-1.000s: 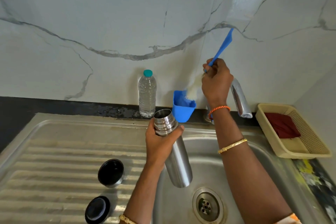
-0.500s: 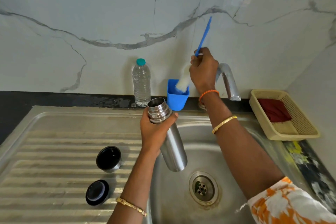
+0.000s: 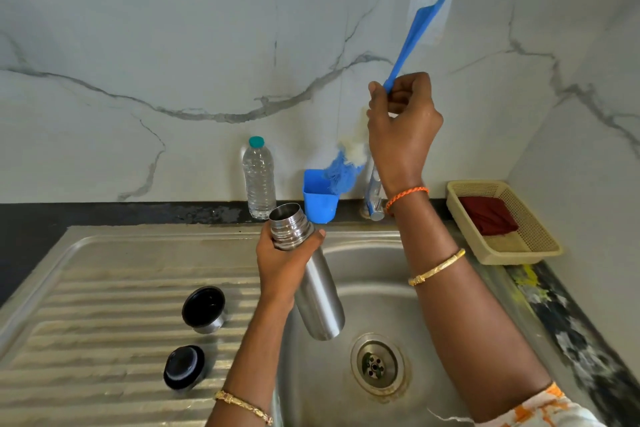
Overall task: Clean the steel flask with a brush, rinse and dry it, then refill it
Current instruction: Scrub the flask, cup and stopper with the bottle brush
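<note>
Brushing step pending: left hand [image 3: 284, 263] grips open flask [image 3: 308, 274]; right hand [image 3: 401, 125] grips brush [image 3: 412, 38]. Next: align bristles with flask mouth.

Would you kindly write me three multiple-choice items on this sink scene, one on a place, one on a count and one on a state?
1. Where does the clear plastic water bottle stand?
A. on the black counter against the wall
B. in the sink basin
C. in the beige basket

2. How many round black lids lie on the ribbed steel drainboard?
A. one
B. two
C. four

3. How is the steel flask?
A. capped
B. lying in the basin
C. open-mouthed, gripped by the left hand

Answers:
1 A: it stands beside the blue plastic cup.
2 B: the larger lid and the smaller lid.
3 C: its mouth is bare and the fingers wrap its neck.
</note>
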{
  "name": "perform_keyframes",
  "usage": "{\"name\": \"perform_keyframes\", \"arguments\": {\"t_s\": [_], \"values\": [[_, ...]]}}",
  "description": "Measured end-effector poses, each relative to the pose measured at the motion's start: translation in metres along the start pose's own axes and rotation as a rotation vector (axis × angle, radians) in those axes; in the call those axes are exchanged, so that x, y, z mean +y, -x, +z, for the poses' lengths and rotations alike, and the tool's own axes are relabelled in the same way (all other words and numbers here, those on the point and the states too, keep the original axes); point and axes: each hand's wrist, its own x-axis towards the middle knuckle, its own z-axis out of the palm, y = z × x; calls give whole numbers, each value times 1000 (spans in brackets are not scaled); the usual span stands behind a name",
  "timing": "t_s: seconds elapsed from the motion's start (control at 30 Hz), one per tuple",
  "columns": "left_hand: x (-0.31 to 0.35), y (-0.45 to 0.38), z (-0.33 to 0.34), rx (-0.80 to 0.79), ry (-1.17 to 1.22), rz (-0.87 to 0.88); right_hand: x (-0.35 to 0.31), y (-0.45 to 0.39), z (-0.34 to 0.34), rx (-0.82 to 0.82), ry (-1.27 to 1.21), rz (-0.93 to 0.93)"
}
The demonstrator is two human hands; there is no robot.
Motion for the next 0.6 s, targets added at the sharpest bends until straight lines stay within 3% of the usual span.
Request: {"name": "perform_keyframes", "arguments": {"t_s": [0.2,0.43,0.6], "values": [[7,30,-3,-32,-18,54,-32,20,-53,22,-78,11],[-15,74,-7,-55,-104,38,6,86,-118,-161,157,109],[-41,104,-7,-45,-163,-1,19,132,-166,-58,92,201]]}}
